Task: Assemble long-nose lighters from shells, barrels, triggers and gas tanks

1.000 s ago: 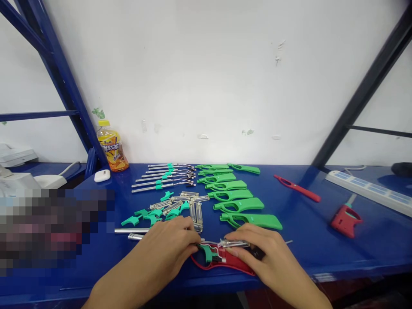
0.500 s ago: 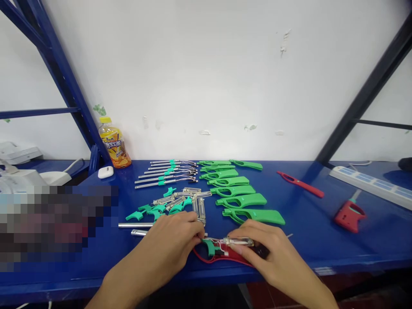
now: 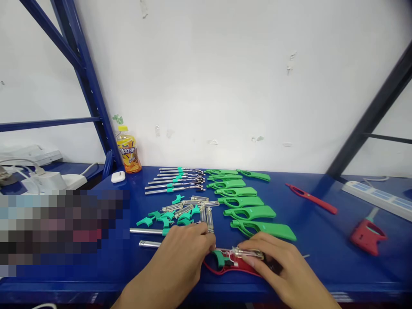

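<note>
Under my hands at the table's front lies a red lighter casing half, open side up. A green trigger sits in its finger loop, with thin wires and a black part beside it. My left hand is closed over the casing's front end, its fingertips hidden; a metal tube runs out beneath it. My right hand pinches a clear fuel tank over the casing's handle. Something dark shows under the right palm, its kind unclear.
Green casing halves line up behind my hands. Loose triggers, clear tanks and wired metal tubes lie to the left. On the right are a red casing half, a red lighter handle and a power strip.
The camera view has shifted, so everything appears lower and further right. Both hands keep nearly the same grip, and the tank stays over the red casing.
</note>
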The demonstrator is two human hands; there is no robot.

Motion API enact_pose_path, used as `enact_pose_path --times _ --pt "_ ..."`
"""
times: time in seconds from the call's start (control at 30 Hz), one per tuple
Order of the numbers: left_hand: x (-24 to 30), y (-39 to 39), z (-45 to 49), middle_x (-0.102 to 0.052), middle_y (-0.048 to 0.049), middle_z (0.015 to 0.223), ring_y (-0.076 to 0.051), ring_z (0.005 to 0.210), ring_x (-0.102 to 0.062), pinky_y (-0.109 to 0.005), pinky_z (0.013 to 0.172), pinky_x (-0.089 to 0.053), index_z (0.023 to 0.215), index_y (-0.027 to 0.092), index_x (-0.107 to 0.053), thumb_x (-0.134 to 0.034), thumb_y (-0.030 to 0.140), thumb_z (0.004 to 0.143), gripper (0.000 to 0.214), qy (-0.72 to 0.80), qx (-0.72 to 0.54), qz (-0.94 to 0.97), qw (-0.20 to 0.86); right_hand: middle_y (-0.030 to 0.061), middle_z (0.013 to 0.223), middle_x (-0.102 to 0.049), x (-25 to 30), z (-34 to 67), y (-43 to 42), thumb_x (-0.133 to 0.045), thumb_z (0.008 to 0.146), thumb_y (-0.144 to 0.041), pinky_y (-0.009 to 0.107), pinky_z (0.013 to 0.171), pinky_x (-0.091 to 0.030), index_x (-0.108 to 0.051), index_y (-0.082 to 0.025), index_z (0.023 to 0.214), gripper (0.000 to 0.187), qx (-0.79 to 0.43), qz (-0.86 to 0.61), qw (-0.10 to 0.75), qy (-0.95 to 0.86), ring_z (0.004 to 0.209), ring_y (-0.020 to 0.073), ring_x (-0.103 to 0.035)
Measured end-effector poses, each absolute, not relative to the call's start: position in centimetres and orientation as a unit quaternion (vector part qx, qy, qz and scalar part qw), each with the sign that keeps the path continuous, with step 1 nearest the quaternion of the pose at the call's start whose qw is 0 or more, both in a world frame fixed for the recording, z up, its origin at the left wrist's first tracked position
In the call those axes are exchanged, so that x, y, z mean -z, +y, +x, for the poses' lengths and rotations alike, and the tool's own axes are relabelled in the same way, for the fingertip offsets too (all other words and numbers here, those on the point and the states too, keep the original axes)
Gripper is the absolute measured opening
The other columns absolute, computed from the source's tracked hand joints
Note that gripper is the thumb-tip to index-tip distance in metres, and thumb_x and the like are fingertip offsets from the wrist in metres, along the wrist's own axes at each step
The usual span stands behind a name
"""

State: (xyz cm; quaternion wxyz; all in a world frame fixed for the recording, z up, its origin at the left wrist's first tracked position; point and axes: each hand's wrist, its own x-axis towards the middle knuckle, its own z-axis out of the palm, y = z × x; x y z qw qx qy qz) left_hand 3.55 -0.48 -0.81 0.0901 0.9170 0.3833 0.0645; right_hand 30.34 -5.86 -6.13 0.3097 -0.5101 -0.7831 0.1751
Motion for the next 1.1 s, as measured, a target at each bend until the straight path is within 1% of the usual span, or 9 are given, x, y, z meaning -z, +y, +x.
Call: enact_pose_path --times 0.13,0.23,0.47,0.63,0.73,0.8,0.9,1.03,1.1 --pt "0.9 -0.6 3.5 -0.075 -0.002 0.105 -0.023 0.09 -0.071 -0.035 0.071 -0.041 0.1 0.024 -0.072 -0.051 0.003 0.103 0.03 0.386 -0.082 0.912 0.11 -0.0003 0.114 -0.078 5.9 30.3 -5.9 -0.056 0.113 -0.043 0.03 0.093 -0.058 -0.078 -0.037 0.119 0.024 -0.193 -0.513 0.307 -0.778 0.105 0.0206 -0.075" --pt "1.0 -0.5 3.6 -0.076 -0.0027 0.107 -0.024 0.092 -0.072 -0.035 0.074 -0.044 0.101 0.024 -0.073 -0.052 0.003 0.102 0.03 0.392 -0.079 0.909 0.119 -0.0006 0.112 -0.078 5.8 30.2 -5.9 -0.06 0.111 -0.043 0.029 0.092 -0.057 -0.079 -0.037 0.116 0.021 -0.196 -0.515 0.315 -0.773 0.103 0.0204 -0.075" --pt "1.3 -0.3 3.5 -0.075 -0.0019 0.106 -0.025 0.094 -0.073 -0.036 0.075 -0.046 0.101 0.025 -0.073 -0.055 0.005 0.101 0.028 0.401 -0.081 0.903 0.128 0.0005 0.105 -0.078 5.6 30.3 -5.7 -0.062 0.11 -0.042 0.029 0.084 -0.055 -0.081 -0.034 0.111 0.021 -0.207 -0.512 0.323 -0.768 0.094 0.0197 -0.073" --pt "1.1 -0.6 3.7 -0.075 -0.0021 0.109 -0.026 0.098 -0.073 -0.037 0.077 -0.05 0.105 0.026 -0.073 -0.053 0.002 0.1 0.031 0.404 -0.057 0.908 0.098 0.0006 0.096 -0.077 5.4 30.2 -5.2 -0.073 0.103 -0.039 0.028 0.069 -0.048 -0.083 -0.031 0.104 0.014 -0.227 -0.539 0.298 -0.755 0.076 0.0173 -0.065" --pt "0.8 -0.6 4.0 -0.075 -0.0042 0.112 -0.027 0.099 -0.073 -0.038 0.078 -0.052 0.105 0.024 -0.072 -0.051 0.0 0.099 0.032 0.404 -0.024 0.91 0.088 -0.0008 0.091 -0.077 5.5 30.1 -4.9 -0.079 0.098 -0.037 0.028 0.066 -0.043 -0.084 -0.031 0.098 0.009 -0.235 -0.558 0.29 -0.741 0.074 0.0173 -0.063" --pt "0.6 -0.5 4.2 -0.075 -0.0049 0.113 -0.027 0.1 -0.073 -0.038 0.08 -0.054 0.107 0.024 -0.072 -0.049 -0.002 0.099 0.035 0.405 -0.013 0.91 0.087 -0.0014 0.09 -0.077 5.5 30.0 -4.9 -0.08 0.098 -0.039 0.028 0.067 -0.043 -0.084 -0.032 0.098 0.009 -0.235 -0.56 0.298 -0.737 0.075 0.0176 -0.064" --pt "0.3 -0.3 4.4 -0.075 -0.0046 0.116 -0.028 0.105 -0.073 -0.04 0.084 -0.055 0.109 0.025 -0.072 -0.05 -0.002 0.099 0.035 0.41 -0.003 0.907 0.093 -0.0015 0.095 -0.078 5.6 30.0 -5.0 -0.076 0.101 -0.042 0.028 0.072 -0.047 -0.085 -0.034 0.103 0.012 -0.239 -0.541 0.316 -0.742 0.081 0.018 -0.069" --pt "0.3 0.0 4.4 -0.074 -0.0044 0.117 -0.029 0.108 -0.073 -0.04 0.083 -0.055 0.109 0.024 -0.071 -0.053 -0.001 0.098 0.033 0.412 0.007 0.907 0.092 -0.0013 0.103 -0.08 5.5 30.1 -5.3 -0.07 0.106 -0.044 0.028 0.083 -0.051 -0.086 -0.036 0.109 0.018 -0.246 -0.526 0.326 -0.746 0.093 0.019 -0.075" --pt "0.7 0.0 4.3 -0.074 -0.0037 0.116 -0.029 0.107 -0.073 -0.04 0.081 -0.055 0.11 0.025 -0.071 -0.052 -0.001 0.097 0.034 0.407 -0.004 0.909 0.089 -0.0012 0.104 -0.08 5.4 30.1 -5.4 -0.068 0.107 -0.045 0.029 0.085 -0.052 -0.086 -0.037 0.11 0.02 -0.241 -0.525 0.326 -0.748 0.094 0.0191 -0.075"
